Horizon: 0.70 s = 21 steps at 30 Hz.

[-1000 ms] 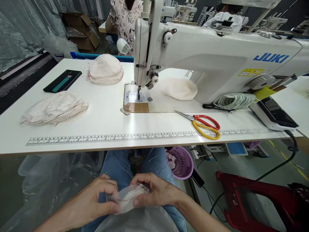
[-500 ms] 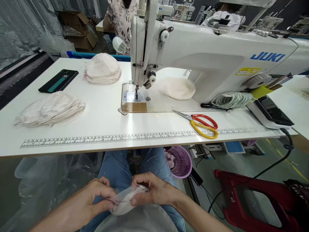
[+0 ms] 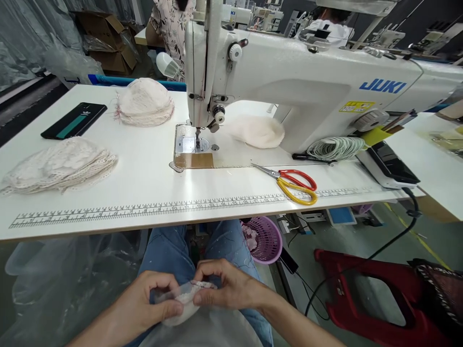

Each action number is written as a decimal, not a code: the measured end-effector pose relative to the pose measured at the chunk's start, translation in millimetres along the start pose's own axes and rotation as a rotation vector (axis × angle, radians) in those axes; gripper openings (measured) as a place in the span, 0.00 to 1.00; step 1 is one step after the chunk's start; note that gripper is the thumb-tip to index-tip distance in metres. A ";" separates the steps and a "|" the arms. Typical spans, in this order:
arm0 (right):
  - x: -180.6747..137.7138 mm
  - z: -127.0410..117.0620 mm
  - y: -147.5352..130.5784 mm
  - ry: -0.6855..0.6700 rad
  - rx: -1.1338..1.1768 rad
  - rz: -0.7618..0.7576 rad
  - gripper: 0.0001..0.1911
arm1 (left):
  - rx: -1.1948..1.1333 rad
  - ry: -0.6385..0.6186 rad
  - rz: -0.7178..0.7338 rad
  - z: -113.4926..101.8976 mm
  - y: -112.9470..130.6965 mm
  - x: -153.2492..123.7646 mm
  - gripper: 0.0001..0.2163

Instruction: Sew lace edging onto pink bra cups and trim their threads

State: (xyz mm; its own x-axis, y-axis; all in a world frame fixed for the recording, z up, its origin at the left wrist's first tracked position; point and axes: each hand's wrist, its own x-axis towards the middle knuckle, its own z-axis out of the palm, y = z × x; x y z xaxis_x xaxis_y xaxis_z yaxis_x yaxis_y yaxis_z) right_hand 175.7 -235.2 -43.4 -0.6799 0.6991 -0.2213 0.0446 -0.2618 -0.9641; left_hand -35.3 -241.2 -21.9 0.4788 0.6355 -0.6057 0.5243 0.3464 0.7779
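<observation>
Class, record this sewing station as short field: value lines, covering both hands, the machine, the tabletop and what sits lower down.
Left hand: pinches a pale fabric piece
Right hand: pinches the same piece
Sewing machine: white, marked JUKI
Scissors: one red handle, one yellow, on the tabletop
Fabric stacks: two, left of the machine
Purple basket: lower than the tabletop, pinkish fabric inside

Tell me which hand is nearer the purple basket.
Right. The right hand, pinching the white cloth, is below and to the left of the basket in the picture; the left hand, on the same cloth, is farther left.
</observation>
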 end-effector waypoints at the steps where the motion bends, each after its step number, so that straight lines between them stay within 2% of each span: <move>1: -0.5 -0.6 1.0 0.013 -0.018 -0.030 0.19 | 0.011 -0.007 -0.001 -0.6 -0.4 -0.8 0.10; 8: -1.4 -3.8 6.0 0.000 0.048 -0.067 0.16 | 0.069 0.000 -0.025 -0.6 4.8 -2.9 0.10; 12: 1.2 -3.0 5.3 -0.045 0.110 0.014 0.18 | 0.040 -0.005 -0.029 0.5 10.8 -2.8 0.09; 18: 3.5 -3.5 8.4 -0.004 0.163 0.041 0.18 | 0.043 0.015 -0.049 -2.2 17.1 -7.6 0.08; 21: 3.6 -4.4 5.9 -0.053 0.151 0.095 0.17 | 0.028 -0.005 -0.066 -3.3 15.5 -7.6 0.09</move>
State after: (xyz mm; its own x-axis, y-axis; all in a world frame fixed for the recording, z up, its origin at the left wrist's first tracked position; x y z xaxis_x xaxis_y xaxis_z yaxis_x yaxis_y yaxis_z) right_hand 176.7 -231.3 -50.6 -0.7157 0.6313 -0.2986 0.0032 -0.4246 -0.9054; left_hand -33.1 -238.4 -4.7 0.4456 0.6087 -0.6564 0.5745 0.3679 0.7312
